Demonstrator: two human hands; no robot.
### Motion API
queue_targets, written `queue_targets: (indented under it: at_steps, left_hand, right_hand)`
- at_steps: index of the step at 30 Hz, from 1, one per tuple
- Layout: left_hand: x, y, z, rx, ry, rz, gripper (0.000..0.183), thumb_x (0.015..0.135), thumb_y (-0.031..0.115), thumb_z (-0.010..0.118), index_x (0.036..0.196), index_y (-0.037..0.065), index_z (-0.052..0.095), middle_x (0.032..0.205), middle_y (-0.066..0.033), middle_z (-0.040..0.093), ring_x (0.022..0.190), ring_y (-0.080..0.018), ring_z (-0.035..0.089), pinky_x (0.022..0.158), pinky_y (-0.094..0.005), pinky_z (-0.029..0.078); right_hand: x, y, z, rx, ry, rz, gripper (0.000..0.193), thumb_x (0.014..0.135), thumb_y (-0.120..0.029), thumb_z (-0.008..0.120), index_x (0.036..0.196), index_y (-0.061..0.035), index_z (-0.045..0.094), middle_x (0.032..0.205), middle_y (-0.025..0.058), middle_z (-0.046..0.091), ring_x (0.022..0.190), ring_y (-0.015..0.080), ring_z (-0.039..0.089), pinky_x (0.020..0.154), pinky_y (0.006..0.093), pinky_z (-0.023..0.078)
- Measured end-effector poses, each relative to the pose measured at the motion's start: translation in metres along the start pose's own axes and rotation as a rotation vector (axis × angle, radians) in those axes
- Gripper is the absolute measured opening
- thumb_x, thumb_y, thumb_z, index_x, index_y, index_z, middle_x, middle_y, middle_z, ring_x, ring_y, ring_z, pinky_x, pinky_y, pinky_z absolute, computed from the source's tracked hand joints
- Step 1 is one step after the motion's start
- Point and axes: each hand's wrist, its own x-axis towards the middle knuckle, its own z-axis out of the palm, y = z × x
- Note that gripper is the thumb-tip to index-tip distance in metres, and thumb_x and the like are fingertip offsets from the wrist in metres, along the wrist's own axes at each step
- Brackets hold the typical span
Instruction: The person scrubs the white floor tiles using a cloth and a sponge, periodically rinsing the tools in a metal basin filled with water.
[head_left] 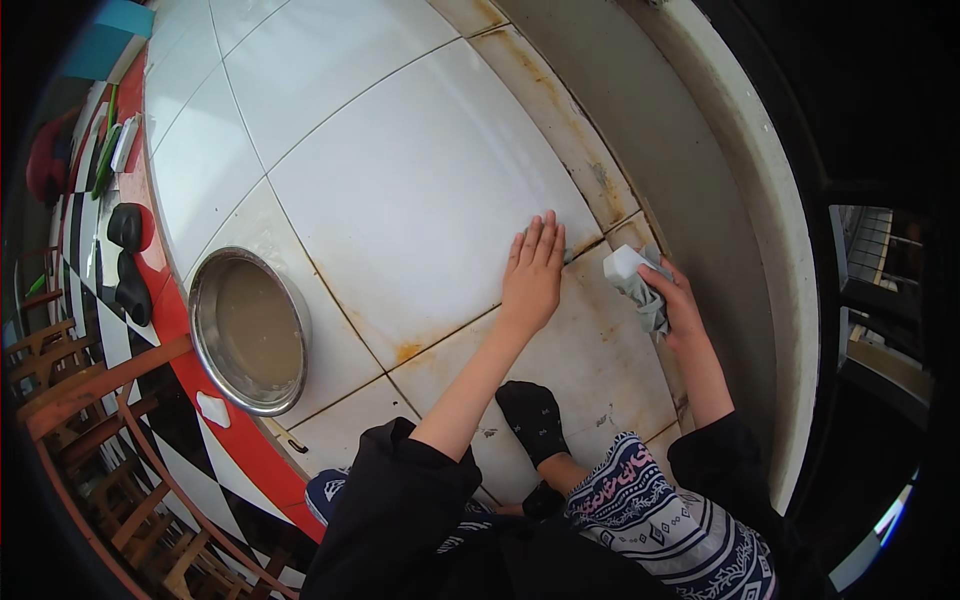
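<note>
My left hand point(535, 270) lies flat on a white floor tile point(400, 150), fingers stretched out. A bit of something grey-green point(568, 254) shows at the edge of the fingers; most of it is hidden under the hand. To the right, my right hand point(680, 300) is closed round a crumpled grey-green cloth point(647, 303) and a white block point(624, 263), possibly a sponge. Both are held just above the stained tiles beside the wall. Brown stains point(408, 352) mark the grout lines and tile edges.
A metal basin point(293, 385) of cloudy water stands at the left. Near it are a white lump point(212, 408), dark shoes point(128, 265) and a red step edge point(225, 430). Wooden chairs point(90, 400) stand beyond. A low wall point(720, 170) curves along the right. My socked foot point(530, 420) rests on the tiles.
</note>
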Motion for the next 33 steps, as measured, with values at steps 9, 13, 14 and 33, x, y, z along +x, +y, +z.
queue_targets:
  at_steps: [9,13,14,33]
  left_hand:
    - [-0.036,-0.118,-0.072,0.165,0.091,-0.259,0.054,0.093,0.011,0.046,0.144,0.004,0.031,0.152,-0.0152,0.023,0.140,-0.0333,0.024,0.111,-0.0471,0.024]
    - [0.002,-0.147,-0.077,0.236,0.182,-0.381,0.053,0.094,0.010,0.043,0.144,0.002,0.029,0.153,-0.0152,0.022,0.141,-0.0334,0.021,0.112,-0.0490,0.020]
    - [0.007,-0.137,-0.068,0.222,0.182,-0.373,0.053,0.094,0.010,0.043,0.144,0.002,0.029,0.153,-0.0152,0.022,0.141,-0.0334,0.021,0.112,-0.0490,0.020]
    - [-0.194,-0.083,-0.096,0.027,0.101,-0.181,0.046,0.079,0.010,0.066,0.123,0.008,0.055,0.137,-0.0141,0.045,0.127,-0.0375,0.040,0.103,-0.0480,0.033]
  right_hand:
    - [0.000,-0.001,-0.021,-0.043,0.018,-0.001,0.040,0.084,-0.022,0.069,0.117,-0.0023,0.061,0.103,0.0019,0.064,0.093,0.0093,0.059,0.081,0.0227,0.044]
    - [-0.001,-0.003,-0.002,-0.028,0.023,-0.010,0.040,0.084,-0.024,0.068,0.117,-0.0022,0.060,0.103,0.0037,0.065,0.090,0.0109,0.061,0.080,0.0228,0.045]
    - [-0.002,-0.004,-0.002,0.001,0.002,0.042,0.040,0.085,-0.027,0.066,0.117,-0.0032,0.059,0.102,0.0046,0.065,0.087,0.0122,0.062,0.073,0.0233,0.046]
    - [0.039,0.007,0.077,-0.800,-0.091,-0.713,0.032,0.075,-0.020,0.073,0.101,-0.0019,0.068,0.107,0.0085,0.063,0.086,0.0171,0.064,0.078,0.0289,0.050]
